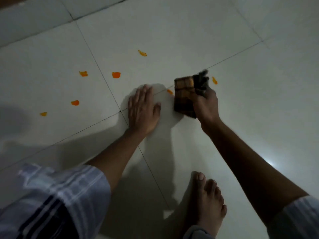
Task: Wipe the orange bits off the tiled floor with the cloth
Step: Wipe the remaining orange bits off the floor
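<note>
The pale tiled floor fills the view, crossed by thin dark grout lines, and the orange bits are scattered across it ahead of the person, who appears to be crouching low, since a bare foot is planted flat just below the arms.

The left hand lies palm down on the tile with its fingers straight and close together, holding nothing. It looks placed there as a prop, taking weight so the other arm can reach and rub freely.

The right hand grips the cloth, a folded brown checked piece, with its fingers curled round the bunched dark end. The folded flat part hangs down toward the floor, probably kept flat to give a broad wiping face. Whether it touches the tile I cannot tell.

Nearest the cloth is one small orange bit just beside its left edge, and another just right of the hand. Five more lie well apart to the left and beyond, such as a blob past the left hand. Most of the wiping seems not yet done.
</note>
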